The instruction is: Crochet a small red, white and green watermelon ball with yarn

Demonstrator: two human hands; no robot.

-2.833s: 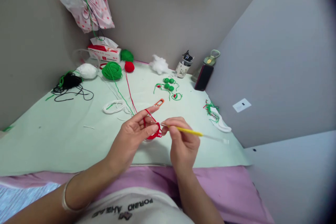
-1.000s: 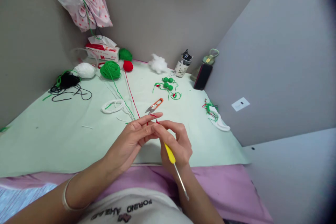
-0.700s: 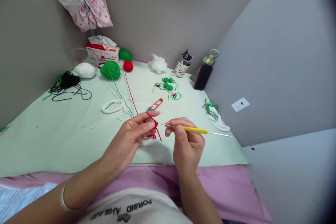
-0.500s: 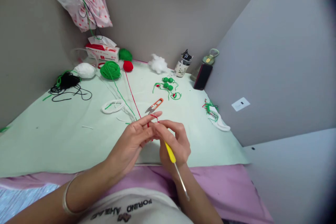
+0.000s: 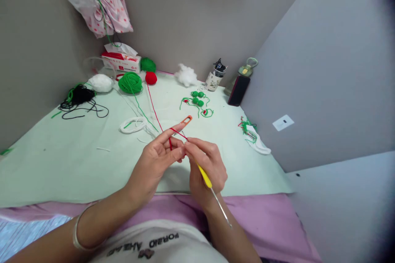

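Note:
My right hand (image 5: 207,163) is closed round a crochet hook with a yellow handle (image 5: 205,176); its metal shaft sticks out toward my wrist. Red yarn (image 5: 179,133) runs over the raised index finger of my left hand (image 5: 159,158) to the hook's working end, which my right fingertips mostly cover. The left thumb and middle finger pinch close beside the right fingertips, and what lies between them is too small to make out. From the left hand the yarn leads back to a red yarn ball (image 5: 151,78). Thread snips with an orange handle (image 5: 188,120) lie partly behind the left index finger.
A green yarn ball (image 5: 130,82), black yarn (image 5: 80,96) and a white cord coil (image 5: 133,125) lie at left. Small green crocheted balls (image 5: 197,102) and white stuffing (image 5: 186,75) are beyond my hands. A phone (image 5: 239,90) leans against a bottle (image 5: 248,67) at right.
My left index finger has stretched forward and up, drawing the red yarn into a longer taut line. My right hand has shifted slightly right, and the hook's rear end has swung right.

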